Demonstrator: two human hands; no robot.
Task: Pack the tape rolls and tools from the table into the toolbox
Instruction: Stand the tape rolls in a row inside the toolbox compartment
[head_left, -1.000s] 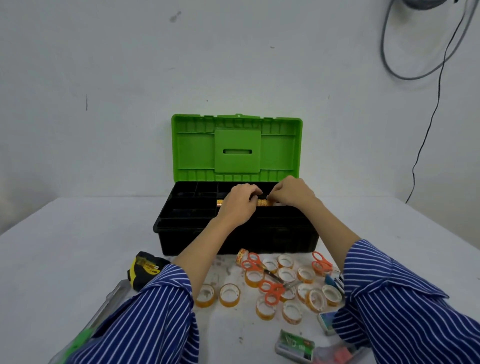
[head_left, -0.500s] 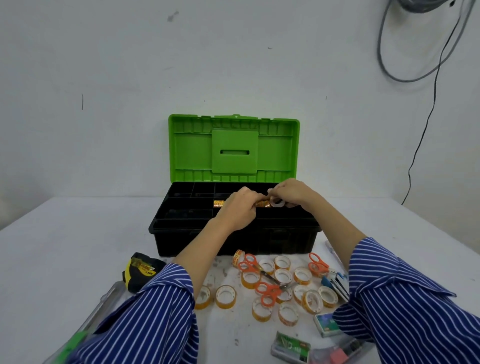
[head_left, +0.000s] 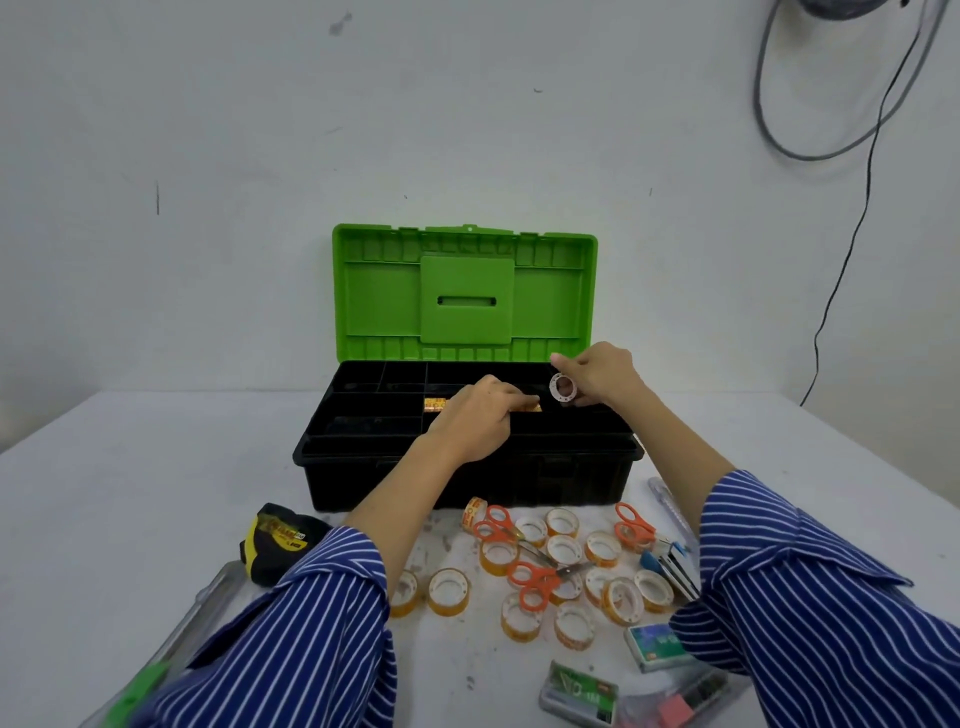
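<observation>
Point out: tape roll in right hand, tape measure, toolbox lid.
tape roll (head_left: 563, 388), head view, on its white core ring
tape measure (head_left: 278, 540), head view, on its yellow-black case
toolbox lid (head_left: 379, 301), head view, on its green inner panel

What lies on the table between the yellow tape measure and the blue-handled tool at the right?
In the head view, tape rolls and orange scissors lie between the tape measure and the blue-handled tool.

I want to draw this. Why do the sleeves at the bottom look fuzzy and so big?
Head view: the wide lens stretches the edges, so the left sleeve and right sleeve balloon and smear; the toolbox mid-frame stays sharp under soft, even light.
</observation>
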